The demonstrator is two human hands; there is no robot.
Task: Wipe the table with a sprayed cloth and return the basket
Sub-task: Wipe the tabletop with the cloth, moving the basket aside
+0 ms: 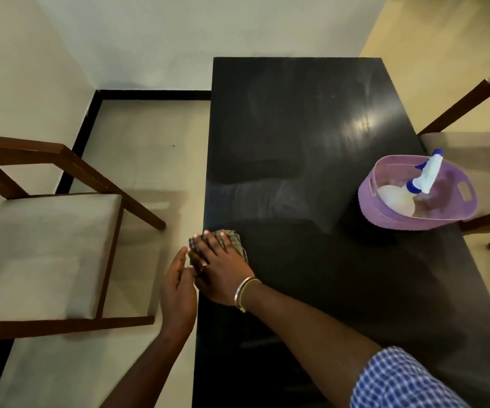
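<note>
Right hand [217, 266] lies flat, fingers spread, pressing the cloth [235, 240] onto the table [311, 128] at its near-left edge. Cloth is small, bunched, a checked weave, mostly hidden under the palm; a corner shows past the fingertips on the far side. Left hand [179, 290] is off the table just left of that edge, open, fingers loosely together, palm turned toward the cloth, holding nothing; possibly cupped to catch crumbs, cannot confirm. Table is long and narrow, long axis running near to far, top dark, smooth, glossy, with pale streaks and a glare patch toward the far right. Basket [417, 192] sits at the right edge, mid-length, well apart from both hands, lying right and slightly far of the cloth. It is lilac plastic, oval, slotted handles, textured lower wall. A spray bottle [414, 184] leans inside, pale body, blue collar and nozzle. Right hand is the nearer one to the basket. Judgement: wiping in progress; far half and right strip likely remain, so the coming stroke probably runs along the long axis, away from the body or rightward. Basket not yet returned. Wooden chair [46, 231] with cushioned seat stands left; another is partly visible right.
</note>
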